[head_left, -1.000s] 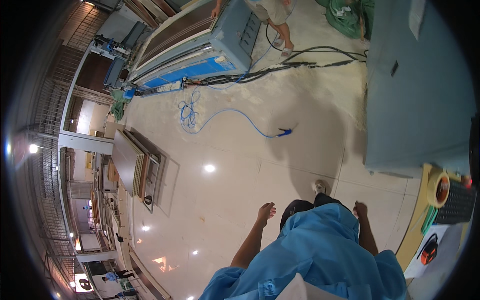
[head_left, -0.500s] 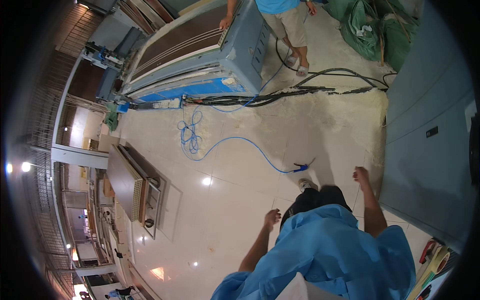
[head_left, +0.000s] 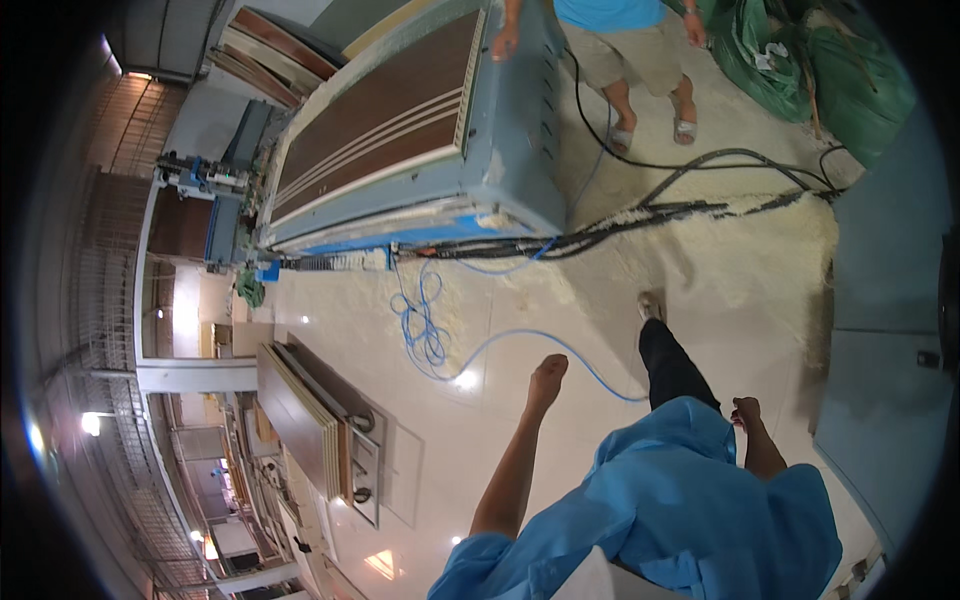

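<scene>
My left hand [head_left: 546, 382] swings out in front of me over the tiled floor, fingers curled, nothing showing in it. My right hand [head_left: 746, 411] hangs close by my right hip, its fingers bent in and partly turned from view; no object shows there. Neither hand touches anything. Below and ahead of the left hand a blue air hose [head_left: 520, 333] snakes over the floor, coiled at its far end; its near end runs behind my leg. One foot [head_left: 651, 305] is stepped forward onto dusty floor.
Ahead stands a grey-blue machine [head_left: 520, 170] bearing a grooved brown panel [head_left: 385, 115]. A co-worker in sandals [head_left: 685, 130] stands at its right end. Black cables [head_left: 590, 240] cross the floor. A panel-laden trolley [head_left: 300, 420] is at left, a grey cabinet [head_left: 885, 290] at right, green sacks [head_left: 850, 90] beyond.
I have stepped forward. My left hand has swung ahead and my right hand back toward my hip. The hose's blue nozzle has passed out of sight. The co-worker has shifted sideways.
</scene>
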